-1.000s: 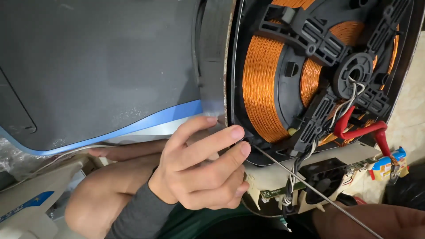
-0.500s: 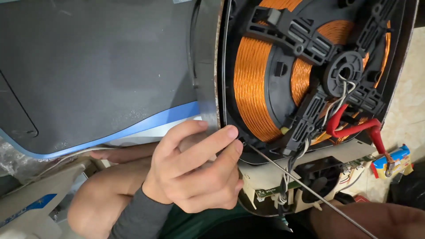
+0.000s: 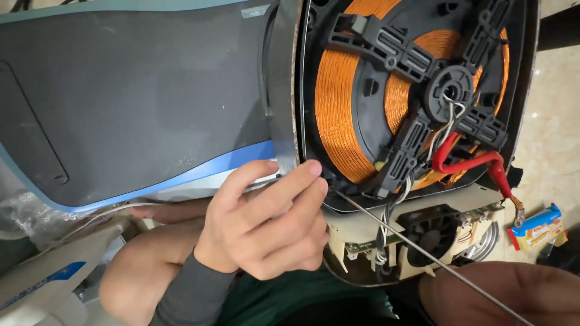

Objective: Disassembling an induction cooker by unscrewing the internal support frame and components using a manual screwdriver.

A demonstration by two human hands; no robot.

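Pinching the rim of the opened cooker [image 3: 417, 121] beside its orange coil [image 3: 338, 115], left hand [image 3: 266, 223] steadies it; right hand [image 3: 501, 296] grips a thin metal rod [image 3: 423, 250]; next needs careful aiming.

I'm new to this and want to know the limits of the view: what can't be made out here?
- Head view: the tip of the thin metal rod is hidden behind the left hand.
- The right hand is cut off by the bottom edge; its grip is unclear.
- The copper coil is cut off by the top edge.
- The small circuit board is too small to read.
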